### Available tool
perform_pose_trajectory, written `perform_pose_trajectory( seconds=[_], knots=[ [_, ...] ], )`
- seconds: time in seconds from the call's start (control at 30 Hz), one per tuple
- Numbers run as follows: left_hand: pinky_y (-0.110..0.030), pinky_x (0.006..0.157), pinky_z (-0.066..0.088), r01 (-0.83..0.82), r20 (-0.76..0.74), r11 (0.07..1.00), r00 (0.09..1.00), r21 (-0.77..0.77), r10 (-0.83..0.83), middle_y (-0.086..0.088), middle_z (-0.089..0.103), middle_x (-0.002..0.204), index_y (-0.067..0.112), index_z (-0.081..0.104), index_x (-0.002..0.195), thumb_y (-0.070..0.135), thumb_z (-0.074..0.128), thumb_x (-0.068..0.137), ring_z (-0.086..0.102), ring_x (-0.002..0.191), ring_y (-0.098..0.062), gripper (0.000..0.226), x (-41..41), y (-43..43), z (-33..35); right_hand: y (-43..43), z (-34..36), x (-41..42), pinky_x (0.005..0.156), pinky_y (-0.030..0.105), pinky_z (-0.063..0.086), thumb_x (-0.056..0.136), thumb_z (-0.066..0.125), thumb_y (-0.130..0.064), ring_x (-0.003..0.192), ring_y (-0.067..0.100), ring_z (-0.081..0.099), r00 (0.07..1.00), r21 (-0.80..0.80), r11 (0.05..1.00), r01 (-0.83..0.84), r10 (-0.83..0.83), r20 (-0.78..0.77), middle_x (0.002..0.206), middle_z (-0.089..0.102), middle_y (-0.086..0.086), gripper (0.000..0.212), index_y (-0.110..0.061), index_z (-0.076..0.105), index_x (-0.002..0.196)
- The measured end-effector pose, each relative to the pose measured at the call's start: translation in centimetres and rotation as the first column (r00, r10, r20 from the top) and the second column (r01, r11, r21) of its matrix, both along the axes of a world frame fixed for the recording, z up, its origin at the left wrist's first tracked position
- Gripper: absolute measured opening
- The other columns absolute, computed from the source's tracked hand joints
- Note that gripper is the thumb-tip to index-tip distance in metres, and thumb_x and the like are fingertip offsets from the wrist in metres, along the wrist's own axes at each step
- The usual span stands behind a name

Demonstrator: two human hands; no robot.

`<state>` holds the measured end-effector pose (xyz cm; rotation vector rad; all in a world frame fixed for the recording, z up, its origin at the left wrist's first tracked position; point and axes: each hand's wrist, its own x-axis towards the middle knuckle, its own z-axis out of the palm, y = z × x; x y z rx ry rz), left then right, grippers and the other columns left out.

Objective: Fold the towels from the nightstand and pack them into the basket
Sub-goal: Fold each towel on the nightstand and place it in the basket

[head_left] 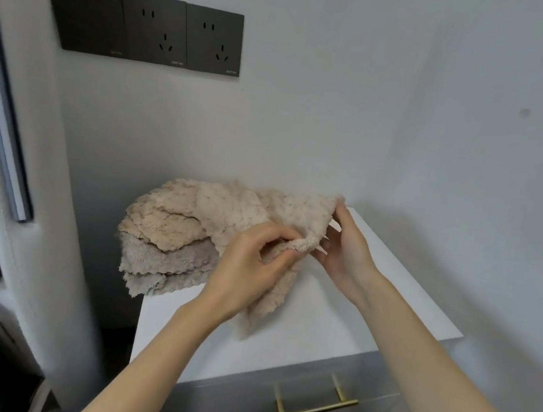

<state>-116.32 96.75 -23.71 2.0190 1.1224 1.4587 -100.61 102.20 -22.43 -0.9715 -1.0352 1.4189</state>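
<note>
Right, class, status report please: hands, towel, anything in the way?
Left hand pinches top towel; right hand grips its corner. Towel pile on nightstand. Basket not in view.

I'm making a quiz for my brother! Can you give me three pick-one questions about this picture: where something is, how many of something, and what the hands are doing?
1. Where is the towel pile?
A. on the floor
B. on the white nightstand
C. in a drawer

2. How many dark wall panels are there?
A. one
B. six
C. three

3. What are the left hand and right hand doing?
A. holding the top towel
B. lying flat
C. clapping

Answers:
1 B: the pile sits on the nightstand's back left corner.
2 C: three panels sit side by side on the wall.
3 A: the fingers of both hands pinch the towel's edge.
</note>
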Motion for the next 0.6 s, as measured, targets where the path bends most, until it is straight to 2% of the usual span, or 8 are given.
perform_pose_trajectory(
  seconds=[0.07, 0.17, 0.27, 0.33, 0.4, 0.47, 0.53, 0.6],
  knots=[
    [-0.009, 0.085, 0.041, 0.097, -0.033, 0.992, 0.994, -0.086, -0.100, 0.017, 0.068, 0.101, 0.021, 0.071, 0.097, 0.019, 0.070, 0.085, 0.060, 0.097, 0.006, 0.013, 0.8, -0.1, -0.4, -0.1, 0.0, 1.7, 0.091, 0.035, 0.051, 0.099, 0.038, -0.050, 0.102, 0.020, 0.067, 0.997, -0.059, 0.998, -0.003, -0.002, -0.078, 0.111, 0.071, 0.005, 0.049, -0.011, 0.063, 0.116],
    [-0.008, 0.081, 0.040, 0.182, -0.075, 0.965, 0.977, -0.187, -0.199, 0.019, 0.068, 0.097, 0.029, 0.070, 0.093, 0.022, 0.071, 0.083, 0.059, 0.092, 0.007, 0.012, 2.0, -0.2, -1.0, -0.3, -0.2, 4.4, 0.103, 0.043, 0.044, 0.097, 0.050, -0.029, 0.115, 0.029, 0.060, 0.997, -0.058, 0.997, 0.051, -0.048, 0.053, 0.121, 0.065, 0.017, 0.039, 0.000, 0.058, 0.123],
    [-0.012, 0.074, 0.045, 0.195, -0.133, 0.950, 0.964, -0.245, -0.232, 0.024, 0.069, 0.087, 0.036, 0.069, 0.088, 0.040, 0.067, 0.083, 0.061, 0.083, 0.005, 0.007, 2.8, -0.4, -1.3, -0.9, -0.3, 6.8, 0.087, 0.037, 0.053, 0.094, 0.053, -0.013, 0.097, 0.024, 0.066, 0.983, -0.002, 0.994, 0.114, -0.112, 0.144, 0.104, 0.069, 0.014, 0.018, -0.004, 0.063, 0.106],
    [-0.016, 0.073, 0.049, 0.157, -0.171, 0.948, 0.963, -0.277, -0.210, 0.024, 0.069, 0.084, 0.036, 0.070, 0.088, 0.056, 0.057, 0.082, 0.062, 0.079, 0.004, 0.024, 3.1, -0.5, -1.5, -1.4, -0.3, 8.3, 0.069, 0.029, 0.052, 0.094, 0.052, -0.011, 0.078, 0.016, 0.063, 0.968, 0.028, 0.981, 0.194, -0.196, 0.155, 0.085, 0.064, 0.006, 0.007, -0.010, 0.057, 0.090],
    [-0.022, 0.067, 0.050, 0.061, -0.235, 0.956, 0.963, -0.286, -0.131, 0.016, 0.068, 0.074, 0.032, 0.068, 0.082, 0.057, 0.049, 0.086, 0.060, 0.068, 0.001, 0.032, 3.0, -0.3, -1.8, -1.7, -0.4, 9.8, 0.063, 0.027, 0.048, 0.092, 0.052, -0.012, 0.069, 0.013, 0.058, 0.942, 0.039, 0.959, 0.280, -0.282, 0.180, 0.077, 0.057, 0.002, 0.007, -0.013, 0.051, 0.085],
    [-0.030, 0.065, 0.050, -0.120, -0.396, 0.952, 0.918, -0.281, -0.001, 0.008, 0.064, 0.071, 0.022, 0.063, 0.078, 0.051, 0.046, 0.093, 0.058, 0.065, -0.008, 0.036, 2.2, 0.3, -2.3, -2.0, -0.7, 11.2, 0.070, 0.034, 0.044, 0.091, 0.053, -0.016, 0.077, 0.018, 0.055, 0.905, 0.049, 0.944, 0.325, -0.326, 0.273, 0.084, 0.055, 0.007, 0.006, -0.012, 0.050, 0.091],
    [-0.035, 0.071, 0.049, -0.306, -0.586, 0.912, 0.805, -0.275, 0.093, 0.001, 0.061, 0.082, 0.015, 0.057, 0.088, 0.044, 0.047, 0.095, 0.058, 0.078, -0.017, 0.032, 1.2, 0.8, -3.1, -2.2, -1.0, 12.4, 0.074, 0.039, 0.042, 0.091, 0.054, -0.019, 0.087, 0.025, 0.056, 0.865, 0.039, 0.949, 0.314, -0.302, 0.402, 0.098, 0.057, 0.013, 0.013, -0.010, 0.050, 0.099],
    [-0.035, 0.078, 0.044, -0.440, -0.716, 0.849, 0.690, -0.293, 0.111, -0.007, 0.056, 0.101, 0.010, 0.051, 0.103, 0.050, 0.047, 0.094, 0.053, 0.096, -0.026, 0.041, 0.7, 0.9, -3.8, -2.5, -1.2, 13.2, 0.081, 0.042, 0.048, 0.091, 0.056, -0.021, 0.098, 0.029, 0.061, 0.837, -0.009, 0.961, 0.276, -0.236, 0.494, 0.110, 0.060, 0.016, 0.021, -0.007, 0.051, 0.107]
  ],
)
